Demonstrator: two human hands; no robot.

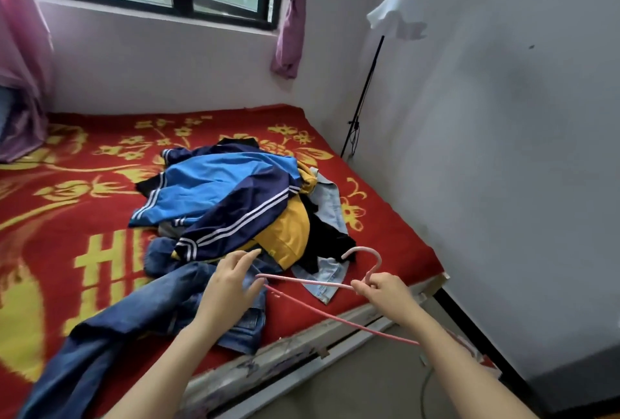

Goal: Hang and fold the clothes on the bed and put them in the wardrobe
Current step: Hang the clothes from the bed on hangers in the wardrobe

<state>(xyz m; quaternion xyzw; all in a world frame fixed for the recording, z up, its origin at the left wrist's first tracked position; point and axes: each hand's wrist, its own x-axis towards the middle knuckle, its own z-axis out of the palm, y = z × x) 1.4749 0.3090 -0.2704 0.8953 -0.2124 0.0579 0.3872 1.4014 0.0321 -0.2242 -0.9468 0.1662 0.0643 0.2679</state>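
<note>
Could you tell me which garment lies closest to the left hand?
The dark blue jeans, stretched along the bed's near edge beneath the left hand; the other garments sit heaped farther back.

hands (228, 287) x2 | hanger (302, 280) x1 | clothes pile (235, 197) x1 | jeans (134, 321) x1 | lamp (397, 17) x1 | curtains (292, 16) x2

Right hand (382, 291) grips pink hanger (308, 281) by its neck; left hand (229, 286), fingers (246, 259) straight, hovers above jeans (141, 314).

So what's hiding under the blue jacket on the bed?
Poking out beneath the blue jacket are a yellow top, a black garment, pale denim and dark jeans. Whatever lies under its middle is covered, so I cannot tell.
</note>
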